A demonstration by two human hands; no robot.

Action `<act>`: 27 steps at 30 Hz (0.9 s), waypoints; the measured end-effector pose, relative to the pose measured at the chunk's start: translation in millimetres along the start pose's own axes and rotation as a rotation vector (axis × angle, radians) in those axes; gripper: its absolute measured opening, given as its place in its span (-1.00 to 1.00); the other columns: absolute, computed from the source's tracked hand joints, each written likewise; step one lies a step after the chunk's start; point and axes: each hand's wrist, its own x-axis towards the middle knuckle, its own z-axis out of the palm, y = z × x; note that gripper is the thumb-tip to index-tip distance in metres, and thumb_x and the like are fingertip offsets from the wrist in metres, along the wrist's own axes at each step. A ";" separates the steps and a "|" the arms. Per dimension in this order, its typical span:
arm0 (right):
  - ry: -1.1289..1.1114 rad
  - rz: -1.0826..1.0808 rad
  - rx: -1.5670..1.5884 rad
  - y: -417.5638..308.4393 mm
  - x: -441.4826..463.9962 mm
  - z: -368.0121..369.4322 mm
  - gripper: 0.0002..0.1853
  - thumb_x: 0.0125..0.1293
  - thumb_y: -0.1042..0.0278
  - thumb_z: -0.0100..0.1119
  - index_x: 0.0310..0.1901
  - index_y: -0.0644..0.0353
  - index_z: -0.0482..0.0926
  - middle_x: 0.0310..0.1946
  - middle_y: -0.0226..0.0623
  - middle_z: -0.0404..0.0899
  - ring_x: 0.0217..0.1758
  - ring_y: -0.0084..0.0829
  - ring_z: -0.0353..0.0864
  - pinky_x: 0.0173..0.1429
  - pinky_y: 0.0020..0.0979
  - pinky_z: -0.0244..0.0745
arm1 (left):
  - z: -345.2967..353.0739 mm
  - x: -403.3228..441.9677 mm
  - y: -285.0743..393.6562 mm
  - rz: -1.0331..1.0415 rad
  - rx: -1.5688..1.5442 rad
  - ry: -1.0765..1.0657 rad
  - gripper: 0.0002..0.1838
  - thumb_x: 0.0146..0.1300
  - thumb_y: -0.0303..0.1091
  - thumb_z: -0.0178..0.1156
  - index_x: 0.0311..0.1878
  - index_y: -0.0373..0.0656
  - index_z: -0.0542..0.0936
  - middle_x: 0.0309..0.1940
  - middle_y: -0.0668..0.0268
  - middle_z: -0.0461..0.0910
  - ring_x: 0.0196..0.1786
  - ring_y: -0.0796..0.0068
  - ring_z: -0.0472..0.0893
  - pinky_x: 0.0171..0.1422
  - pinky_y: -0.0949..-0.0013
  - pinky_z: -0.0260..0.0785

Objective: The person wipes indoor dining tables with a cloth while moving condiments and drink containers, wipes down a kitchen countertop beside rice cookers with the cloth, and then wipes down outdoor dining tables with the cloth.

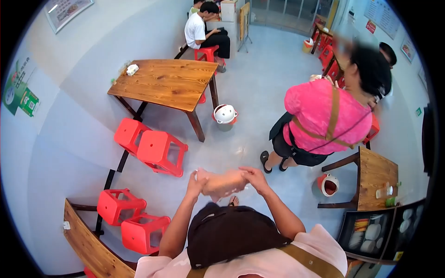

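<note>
A pinkish, partly see-through plastic bag or sheet point(225, 184) is stretched between my two hands in front of my dark apron. My left hand point(198, 183) is closed on its left end, and my right hand point(254, 178) grips its right end, fingers pinched at the upper edge. Something tan shows through or on the plastic; I cannot make out what it is. Both hands are held over the grey floor, away from any table.
Wooden table point(167, 83) stands ahead left, red stools point(160, 150) near it. White-lidded bin point(225, 114) sits beside its leg. A person in a pink shirt point(324, 116) stands ahead right, near another table point(378, 176) and bin point(328, 185). Seated person point(197, 30) is farther back.
</note>
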 end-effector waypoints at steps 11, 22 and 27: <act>0.100 -0.059 -0.734 -78.8 203.8 -37.6 -0.70 0.32 0.28 0.27 0.03 0.17 0.71 -0.23 -0.08 0.77 -0.12 -0.16 0.79 -0.01 -0.27 0.62 | 20.3 209.4 85.5 0.172 0.055 -0.327 -0.50 0.23 -0.59 0.33 0.26 -0.22 0.51 -0.08 0.20 0.67 0.01 0.42 0.65 0.16 0.34 0.52; 0.117 -0.090 -0.775 -164.9 379.3 -47.4 -0.77 0.40 0.27 0.21 -0.04 0.19 0.70 -0.27 -0.13 0.77 -0.16 -0.11 0.77 -0.03 -0.22 0.60 | 22.6 412.9 194.6 0.216 0.383 -0.391 -0.63 0.26 -0.54 0.29 0.14 -0.16 0.58 -0.17 0.12 0.73 -0.10 0.31 0.70 0.15 0.29 0.50; 0.050 -0.092 -0.733 -195.1 433.1 -38.2 -0.78 0.41 0.30 0.20 -0.05 0.23 0.69 -0.29 -0.20 0.78 -0.20 -0.20 0.78 -0.05 -0.26 0.61 | 11.7 455.2 180.2 0.154 0.348 -0.414 -0.63 0.26 -0.50 0.32 0.15 -0.15 0.58 -0.24 0.14 0.74 -0.14 0.31 0.69 0.08 0.29 0.49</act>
